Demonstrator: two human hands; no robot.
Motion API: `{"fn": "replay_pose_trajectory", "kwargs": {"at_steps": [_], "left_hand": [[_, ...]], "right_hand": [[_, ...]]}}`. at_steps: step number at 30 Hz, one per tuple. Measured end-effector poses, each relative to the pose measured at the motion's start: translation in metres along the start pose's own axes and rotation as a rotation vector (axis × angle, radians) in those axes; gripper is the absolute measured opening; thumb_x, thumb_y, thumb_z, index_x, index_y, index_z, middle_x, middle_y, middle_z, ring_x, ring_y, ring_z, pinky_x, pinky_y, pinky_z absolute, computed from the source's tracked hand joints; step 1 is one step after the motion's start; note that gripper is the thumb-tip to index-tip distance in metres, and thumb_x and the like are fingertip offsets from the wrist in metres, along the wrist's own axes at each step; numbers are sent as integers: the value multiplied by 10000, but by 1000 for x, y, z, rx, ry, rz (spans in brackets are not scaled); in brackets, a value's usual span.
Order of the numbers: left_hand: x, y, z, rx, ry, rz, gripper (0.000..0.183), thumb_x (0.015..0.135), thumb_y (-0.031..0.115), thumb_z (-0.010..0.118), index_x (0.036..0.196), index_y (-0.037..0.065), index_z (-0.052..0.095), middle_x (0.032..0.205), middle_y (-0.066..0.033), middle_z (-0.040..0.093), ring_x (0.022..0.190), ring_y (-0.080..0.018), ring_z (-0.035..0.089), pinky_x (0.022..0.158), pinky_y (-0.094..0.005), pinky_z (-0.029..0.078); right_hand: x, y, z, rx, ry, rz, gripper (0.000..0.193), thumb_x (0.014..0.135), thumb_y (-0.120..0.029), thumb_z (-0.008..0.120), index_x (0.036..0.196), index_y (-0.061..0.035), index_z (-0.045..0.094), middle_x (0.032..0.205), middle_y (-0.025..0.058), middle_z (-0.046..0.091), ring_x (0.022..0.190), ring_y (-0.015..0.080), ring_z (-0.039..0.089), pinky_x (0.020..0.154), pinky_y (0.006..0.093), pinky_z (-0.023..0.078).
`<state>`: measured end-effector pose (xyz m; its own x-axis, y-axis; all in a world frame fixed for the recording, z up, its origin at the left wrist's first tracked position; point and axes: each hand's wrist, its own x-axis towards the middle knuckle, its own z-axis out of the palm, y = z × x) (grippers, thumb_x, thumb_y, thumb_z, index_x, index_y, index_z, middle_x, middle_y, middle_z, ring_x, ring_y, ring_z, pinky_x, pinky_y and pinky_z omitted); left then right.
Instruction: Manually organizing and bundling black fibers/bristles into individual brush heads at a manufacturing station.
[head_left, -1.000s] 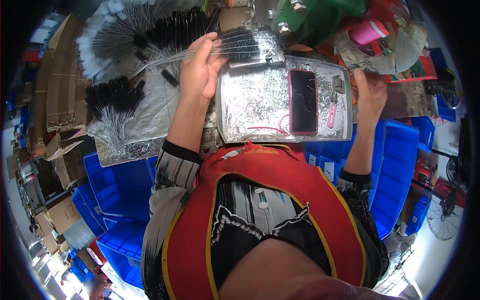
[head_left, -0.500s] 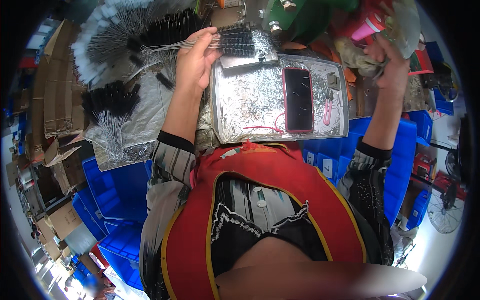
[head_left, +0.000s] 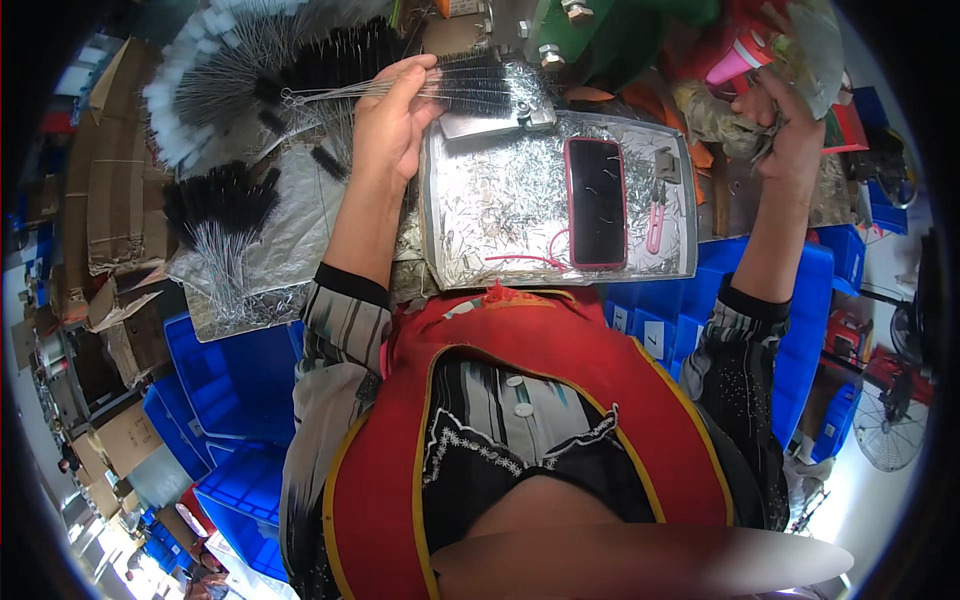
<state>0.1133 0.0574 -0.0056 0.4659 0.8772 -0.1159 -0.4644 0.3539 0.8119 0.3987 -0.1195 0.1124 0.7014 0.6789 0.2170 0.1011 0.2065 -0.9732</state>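
Observation:
My left hand (head_left: 393, 125) is closed round the thin wire stems of a bunch of black bristle brushes (head_left: 472, 85). The bristles point right, over a metal block (head_left: 500, 120) at the tray's back edge; looped wire ends stick out to the left. Over at the far right, my right hand (head_left: 793, 135) has its fingers curled beside a crumpled greyish cloth (head_left: 715, 115) and a pink object with a white band (head_left: 735, 60). What those fingers hold, if anything, is too unclear to name.
A shallow tray (head_left: 435, 225) strewn with wire bits holds a phone (head_left: 596, 205) and a pink-handled cutter (head_left: 655, 225). More black brushes (head_left: 222, 205) lie left, white-tipped ones (head_left: 185, 110) behind. Green machinery (head_left: 610, 40) with bolts stands at the back. Blue bins (head_left: 235, 385) flank me.
My right hand has shifted slightly to the right, next to the cloth and the pink object. My left hand keeps its hold on the brushes, almost still.

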Motion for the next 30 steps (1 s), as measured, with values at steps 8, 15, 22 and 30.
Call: {"fn": "replay_pose_trajectory", "kwargs": {"at_steps": [8,15,22,30], "left_hand": [[2,-1,3,0,-7,5,172,845,68,507,993,-6,556,883,-104,603,801,-168,587,719,-335,507],[4,-4,-4,-99,36,56,173,858,67,484,996,-20,540,901,-138,594,824,-215,594,737,-375,499],[3,-4,-2,-68,63,48,179,862,75,480,1006,-17,534,901,-133,596,827,-210,595,732,-363,498],[1,-4,-1,-61,74,50,177,859,75,487,1007,-10,536,904,-133,596,829,-208,594,731,-359,498]], "right_hand": [[-5,67,-3,133,-82,-474,120,720,0,547,615,58,553,495,78,433,487,186,469,571,350,453],[2,30,-9,93,-69,-71,190,742,-33,533,561,10,494,495,67,403,500,192,441,591,346,434],[-4,11,3,-12,18,-37,264,756,-58,532,509,-32,442,485,44,352,497,172,412,595,322,424],[4,1,-6,35,-40,-65,173,737,-90,566,629,45,562,505,72,429,490,185,461,538,324,428]]}}
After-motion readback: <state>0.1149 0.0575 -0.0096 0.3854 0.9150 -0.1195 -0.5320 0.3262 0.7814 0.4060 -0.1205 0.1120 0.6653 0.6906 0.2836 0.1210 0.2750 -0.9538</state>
